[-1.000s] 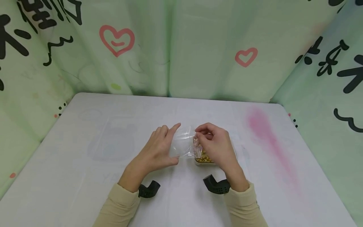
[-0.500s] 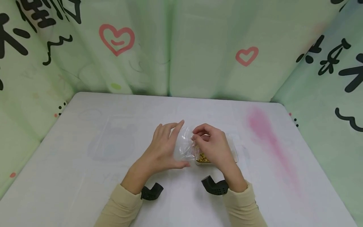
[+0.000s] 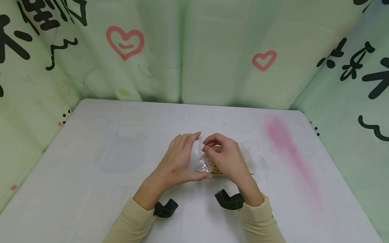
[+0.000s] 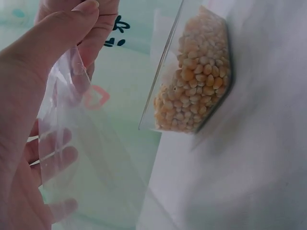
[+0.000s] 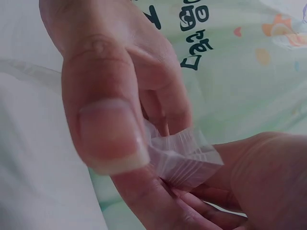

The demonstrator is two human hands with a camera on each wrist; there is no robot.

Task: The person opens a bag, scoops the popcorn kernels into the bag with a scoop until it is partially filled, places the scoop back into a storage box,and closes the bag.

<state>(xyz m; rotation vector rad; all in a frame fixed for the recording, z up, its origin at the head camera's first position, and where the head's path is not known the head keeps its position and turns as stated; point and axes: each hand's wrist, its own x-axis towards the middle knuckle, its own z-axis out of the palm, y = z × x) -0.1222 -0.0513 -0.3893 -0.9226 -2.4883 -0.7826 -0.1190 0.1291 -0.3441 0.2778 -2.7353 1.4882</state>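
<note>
My right hand (image 3: 226, 157) pinches the edge of a clear plastic bag (image 3: 199, 158) between thumb and fingers, just above a clear box. The right wrist view shows the crinkled bag (image 5: 184, 158) at these fingertips. Around the bag's left side, my left hand (image 3: 182, 158) is spread, thumb towards me and index finger away, with a wide gap between them. Its fingers (image 4: 57, 158) show through the film in the left wrist view. Below sits the clear rectangular box (image 3: 250, 158), which holds yellow corn kernels (image 4: 196, 81). My right hand hides part of the box in the head view.
The box stands on a white-covered table (image 3: 121, 202) with a pink stain (image 3: 285, 145) on the right. A green curtain (image 3: 212, 50) with hearts and black lettering hangs behind and at both sides. Each wrist wears a black camera mount (image 3: 229, 199).
My left hand has moved right, closer to my right hand, and the bag between them has bunched narrower. My right hand has shifted slightly left, showing more of the box's right end.
</note>
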